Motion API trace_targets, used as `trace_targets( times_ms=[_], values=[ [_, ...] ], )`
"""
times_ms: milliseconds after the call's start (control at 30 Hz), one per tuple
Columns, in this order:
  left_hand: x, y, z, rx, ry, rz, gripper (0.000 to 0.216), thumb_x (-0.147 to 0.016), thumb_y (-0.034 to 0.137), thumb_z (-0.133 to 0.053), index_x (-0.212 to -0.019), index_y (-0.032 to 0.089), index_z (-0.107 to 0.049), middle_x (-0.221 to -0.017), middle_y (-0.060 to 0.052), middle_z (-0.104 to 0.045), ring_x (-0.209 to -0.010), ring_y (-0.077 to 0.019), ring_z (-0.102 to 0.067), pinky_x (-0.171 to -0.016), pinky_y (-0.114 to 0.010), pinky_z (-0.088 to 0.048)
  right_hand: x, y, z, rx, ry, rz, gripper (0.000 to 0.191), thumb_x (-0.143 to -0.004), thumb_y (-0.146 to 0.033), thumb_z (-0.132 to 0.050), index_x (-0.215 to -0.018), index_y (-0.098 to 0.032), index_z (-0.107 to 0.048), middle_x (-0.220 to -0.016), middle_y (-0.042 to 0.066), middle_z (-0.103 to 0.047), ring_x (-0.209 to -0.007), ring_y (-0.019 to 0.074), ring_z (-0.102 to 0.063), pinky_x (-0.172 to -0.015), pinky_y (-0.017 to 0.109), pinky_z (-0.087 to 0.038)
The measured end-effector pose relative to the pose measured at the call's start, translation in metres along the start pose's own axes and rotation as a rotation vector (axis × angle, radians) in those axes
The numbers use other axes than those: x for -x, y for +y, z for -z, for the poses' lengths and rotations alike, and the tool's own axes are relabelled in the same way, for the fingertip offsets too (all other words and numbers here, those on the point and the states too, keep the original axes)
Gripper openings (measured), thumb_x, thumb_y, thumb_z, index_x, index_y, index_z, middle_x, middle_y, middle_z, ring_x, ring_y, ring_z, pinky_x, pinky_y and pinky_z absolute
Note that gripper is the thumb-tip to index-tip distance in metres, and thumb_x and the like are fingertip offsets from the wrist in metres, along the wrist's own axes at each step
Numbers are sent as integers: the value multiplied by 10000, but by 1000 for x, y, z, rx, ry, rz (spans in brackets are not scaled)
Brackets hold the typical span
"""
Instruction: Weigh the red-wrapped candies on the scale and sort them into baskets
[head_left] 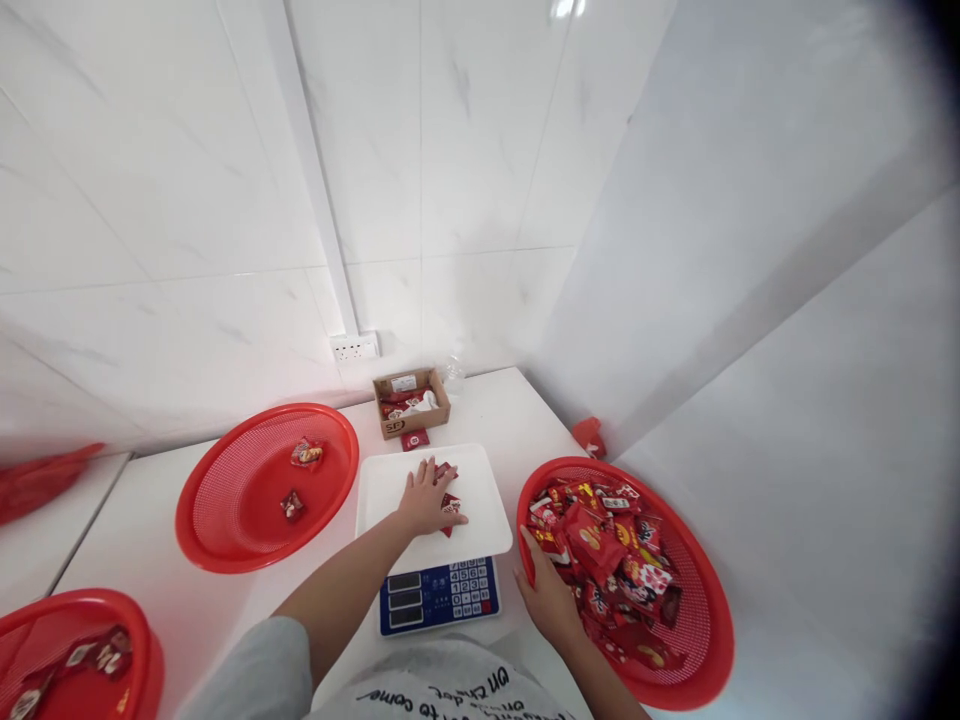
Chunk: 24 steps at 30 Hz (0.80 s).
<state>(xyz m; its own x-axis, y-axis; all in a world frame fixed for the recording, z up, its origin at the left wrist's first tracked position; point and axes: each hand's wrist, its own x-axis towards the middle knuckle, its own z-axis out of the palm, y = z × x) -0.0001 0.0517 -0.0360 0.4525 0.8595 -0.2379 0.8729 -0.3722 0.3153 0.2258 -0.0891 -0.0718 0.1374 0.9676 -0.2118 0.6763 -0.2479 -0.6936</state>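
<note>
My left hand point(429, 500) lies over the white tray point(379, 500) of a weighing scale. Its fingers are spread, palm down over small red packets point(451, 506) that show beside and beneath it. At the right, my right hand point(551, 600) grips the near-left rim of a red plastic basket point(716, 640). Heaped in this basket are many red wrapped snack packets point(592, 540). The scale's blue keypad panel point(439, 597) faces me below the tray, and its displays look dark.
A small cardboard box point(412, 425) with red packets stands behind the scale, one packet point(415, 440) before it. Left is a red basket point(225, 555) holding two packets; another basket point(142, 640) is at lower left. A wall socket point(354, 347) sits above the table.
</note>
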Motion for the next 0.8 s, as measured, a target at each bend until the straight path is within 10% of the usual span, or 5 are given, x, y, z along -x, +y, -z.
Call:
trace_targets(
  times_ms=[467,800],
  values=[
    [18,-2,-16,204,200,-59,281,-852,162,-424,-1084,226,-568,-1064,-68,-590,-1025,-198,-533,-870,-328,-439,0,2,1,-16,5,23,648,-788,-244,-406,-1417,-175,-271,-1440,69,-366,-1326,169,-332,-1080,325,-278],
    [79,-92,42,720,668,626,301,-814,391,-451,-1040,201,-507,-797,-16,-631,-550,-121,-588,-485,-231,-473,-4,15,-4,-71,40,14,634,-809,-385,-408,-1401,-187,-293,-1386,81,-439,-1292,196,-391,-1054,352,-327]
  ],
)
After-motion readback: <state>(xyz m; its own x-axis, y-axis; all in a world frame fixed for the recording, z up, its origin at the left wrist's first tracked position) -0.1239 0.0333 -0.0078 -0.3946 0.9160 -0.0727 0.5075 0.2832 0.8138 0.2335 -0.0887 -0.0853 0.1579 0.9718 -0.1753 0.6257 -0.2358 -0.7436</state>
